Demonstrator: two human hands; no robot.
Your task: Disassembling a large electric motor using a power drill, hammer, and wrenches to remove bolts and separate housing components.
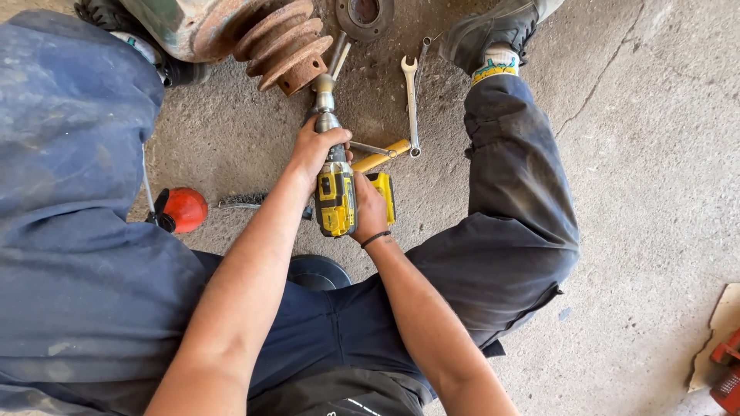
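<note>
A yellow drill (pixel 336 196) is gripped by both hands: the left hand (pixel 314 148) is closed around its front barrel, the right hand (pixel 368 209) around its handle. Its socket (pixel 323 88) is pressed against a rusty pulley (pixel 284 42) just beyond the left hand, and a wrench (pixel 412 104) lies right of it.

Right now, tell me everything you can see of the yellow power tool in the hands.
The yellow and black cordless impact driver has a plastic body and a metal nose. It points away from the person, a socket on its tip against the end of a rusty grooved pulley. The left hand wraps its front; the right hand holds the grip by the yellow battery base. It hangs above the concrete floor.
</note>
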